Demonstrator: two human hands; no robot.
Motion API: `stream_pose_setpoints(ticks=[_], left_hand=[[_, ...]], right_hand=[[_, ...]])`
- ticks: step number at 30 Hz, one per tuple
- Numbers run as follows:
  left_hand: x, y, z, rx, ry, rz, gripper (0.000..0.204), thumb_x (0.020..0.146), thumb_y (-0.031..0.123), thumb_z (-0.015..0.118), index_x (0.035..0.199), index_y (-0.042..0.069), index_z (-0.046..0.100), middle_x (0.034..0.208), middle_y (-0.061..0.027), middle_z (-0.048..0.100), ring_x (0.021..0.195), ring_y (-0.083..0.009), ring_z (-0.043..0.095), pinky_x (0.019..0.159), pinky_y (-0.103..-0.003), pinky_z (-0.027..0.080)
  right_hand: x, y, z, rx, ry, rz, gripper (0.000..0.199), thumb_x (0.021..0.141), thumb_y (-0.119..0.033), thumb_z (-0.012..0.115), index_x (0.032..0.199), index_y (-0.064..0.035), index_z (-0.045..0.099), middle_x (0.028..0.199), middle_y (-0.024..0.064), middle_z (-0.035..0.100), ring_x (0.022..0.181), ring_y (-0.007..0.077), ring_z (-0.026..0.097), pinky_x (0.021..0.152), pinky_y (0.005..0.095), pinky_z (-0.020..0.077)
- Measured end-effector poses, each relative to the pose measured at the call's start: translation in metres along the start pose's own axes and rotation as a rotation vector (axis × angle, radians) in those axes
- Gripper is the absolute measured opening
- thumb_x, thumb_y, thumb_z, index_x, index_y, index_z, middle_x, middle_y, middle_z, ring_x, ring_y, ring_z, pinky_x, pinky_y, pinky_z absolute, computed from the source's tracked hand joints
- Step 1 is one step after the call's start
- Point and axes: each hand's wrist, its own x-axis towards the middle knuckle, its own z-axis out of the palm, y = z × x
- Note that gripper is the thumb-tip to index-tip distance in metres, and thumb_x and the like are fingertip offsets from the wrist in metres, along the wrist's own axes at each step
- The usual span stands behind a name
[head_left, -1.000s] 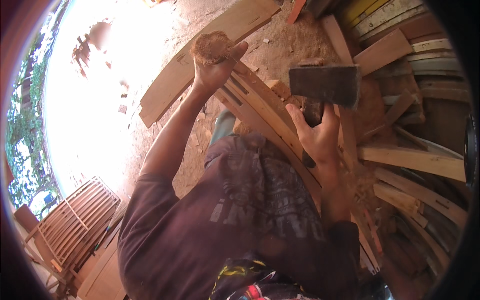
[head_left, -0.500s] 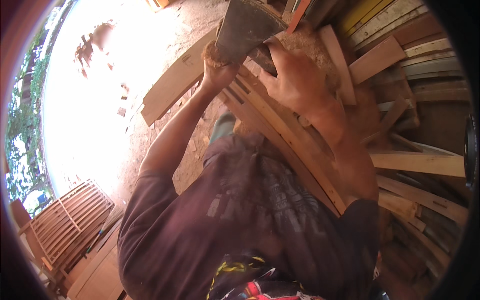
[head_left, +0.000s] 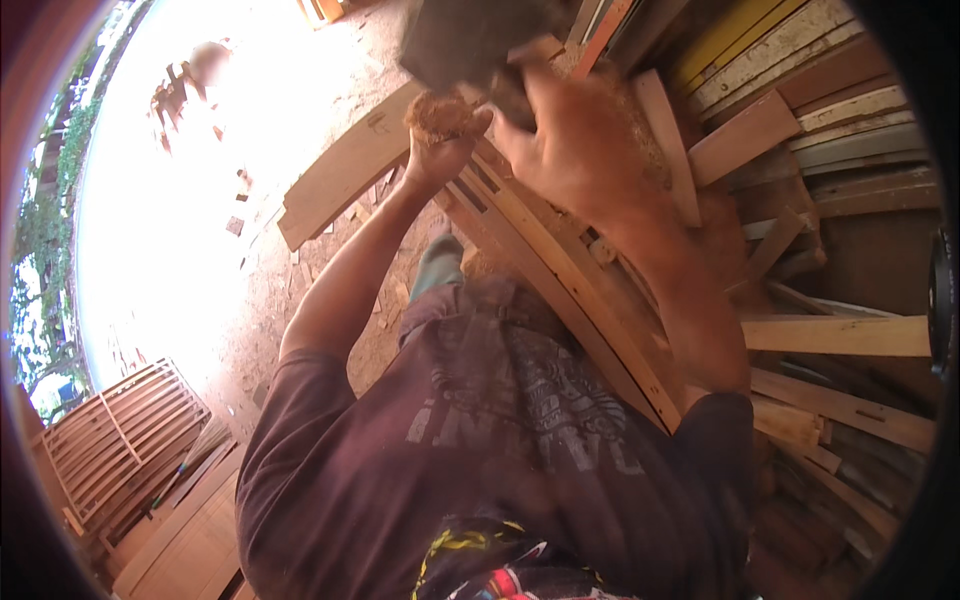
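My left hand (head_left: 440,160) is closed round a brown, fibrous clump (head_left: 437,115) that looks like wood shavings or coir. To its right, my right hand (head_left: 565,140) grips the dark handle (head_left: 512,95) of a broad, flat-bladed tool. The dark blade (head_left: 465,40) is smeared by motion at the top of the view, so its exact kind cannot be told. Clump and blade lie close together; whether they touch is unclear. Below both hands run long wooden beams (head_left: 565,275), one with slots cut in it, slanting down toward my right side.
A wide plank (head_left: 340,170) lies beyond my left forearm. Wood scraps and shavings cover the floor (head_left: 285,300). Offcuts (head_left: 745,138) and stacked boards (head_left: 860,105) crowd the right side. A slatted wooden frame (head_left: 125,430) is at lower left.
The blade has shifted up and left, away from the clump, uncovering more of it. My right hand has moved slightly left and blurred. My left hand keeps its hold.
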Motion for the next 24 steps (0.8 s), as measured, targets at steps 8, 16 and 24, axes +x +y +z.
stream_pose_setpoints(ticks=[8,16,24], left_hand=[[0.002,0.003,0.002,-0.345,-0.096,-0.217,0.026,0.092,0.011,0.078,0.116,0.004,0.074,0.105,-0.0076,0.077,0.095,-0.0178,0.072,0.082,-0.037,0.058],[-0.010,0.004,0.010,-0.202,-0.047,-0.189,0.021,0.093,0.017,0.080,0.108,0.004,0.074,0.100,-0.0086,0.076,0.086,-0.0181,0.073,0.070,-0.036,0.056],[-0.033,-0.019,0.011,0.480,-0.308,0.103,0.009,0.092,0.015,0.082,0.094,0.008,0.077,0.090,-0.0046,0.074,0.081,-0.0258,0.070,0.075,-0.043,0.057]], right_hand=[[-0.023,0.018,0.037,-0.166,-0.214,0.104,0.030,0.094,-0.015,0.071,0.116,0.0012,0.058,0.087,0.0238,0.075,0.080,0.0443,0.076,0.073,0.0540,0.0619],[0.001,-0.016,0.006,0.008,0.249,-0.094,0.035,0.090,-0.023,0.078,0.111,-0.0023,0.058,0.078,0.0194,0.071,0.081,0.0426,0.075,0.071,0.0498,0.0622],[-0.022,0.055,0.034,-0.124,-0.264,0.270,0.038,0.089,-0.020,0.073,0.121,-0.0012,0.063,0.093,0.0257,0.075,0.092,0.0483,0.073,0.083,0.0554,0.0597]])
